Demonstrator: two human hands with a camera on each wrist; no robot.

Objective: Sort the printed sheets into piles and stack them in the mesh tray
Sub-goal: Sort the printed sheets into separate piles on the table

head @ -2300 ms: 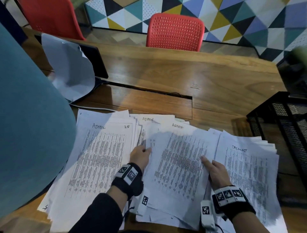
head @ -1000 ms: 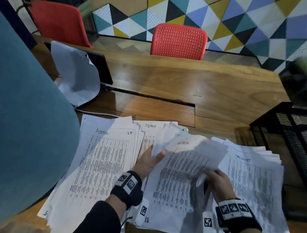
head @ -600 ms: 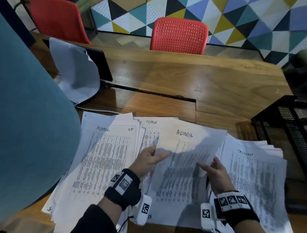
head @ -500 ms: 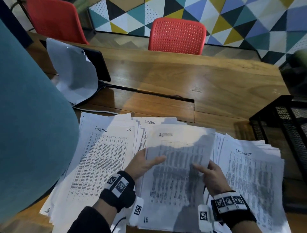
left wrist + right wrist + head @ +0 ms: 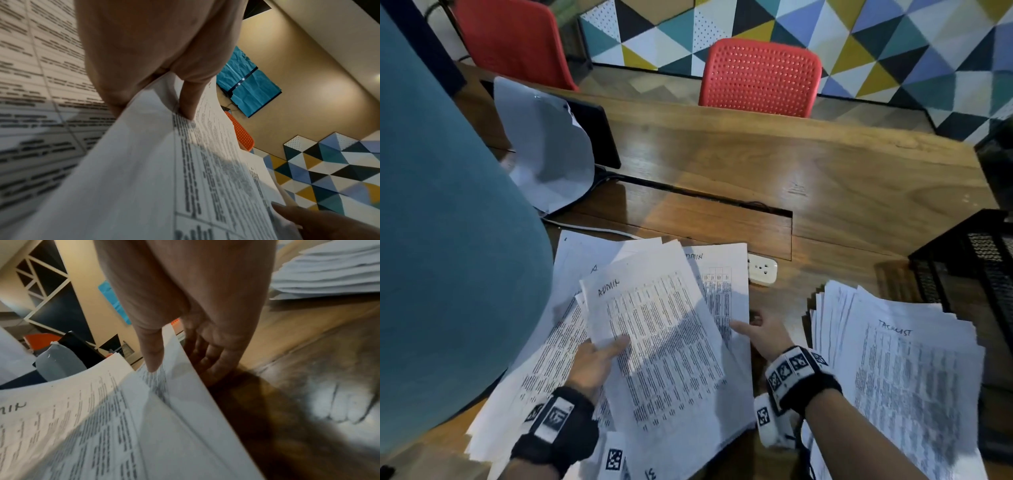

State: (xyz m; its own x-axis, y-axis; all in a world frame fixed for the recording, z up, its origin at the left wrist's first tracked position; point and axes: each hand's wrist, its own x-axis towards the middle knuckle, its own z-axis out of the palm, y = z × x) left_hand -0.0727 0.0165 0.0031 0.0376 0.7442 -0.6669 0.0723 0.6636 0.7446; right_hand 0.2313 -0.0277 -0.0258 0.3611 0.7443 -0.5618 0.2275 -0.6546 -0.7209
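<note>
My left hand (image 5: 616, 347) pinches a printed sheet headed ADMIN (image 5: 654, 342), held tilted above the left pile (image 5: 541, 363). In the left wrist view the thumb (image 5: 189, 100) lies on top of that sheet (image 5: 144, 178), with the fingers hidden under it. My right hand (image 5: 753, 329) holds the right edge of a lower ADMIN sheet (image 5: 722, 291). In the right wrist view its thumb (image 5: 152, 356) is on the paper and its fingers (image 5: 211, 360) are below the edge, by the table. A TASKLIST pile (image 5: 893, 377) lies to the right. The black mesh tray (image 5: 959, 233) stands at the far right.
A big teal rounded shape (image 5: 448, 240) fills the left. A curled sheet (image 5: 548, 150) leans on a black screen behind the piles. A white socket block (image 5: 762, 272) lies on the wooden table (image 5: 825, 178) near a cable slot. Red chairs (image 5: 760, 78) stand beyond it.
The top ADMIN sheet has swung left over the left pile in my left hand. My right hand let go of it and took the lower sheet's edge. Bare table and the socket now show.
</note>
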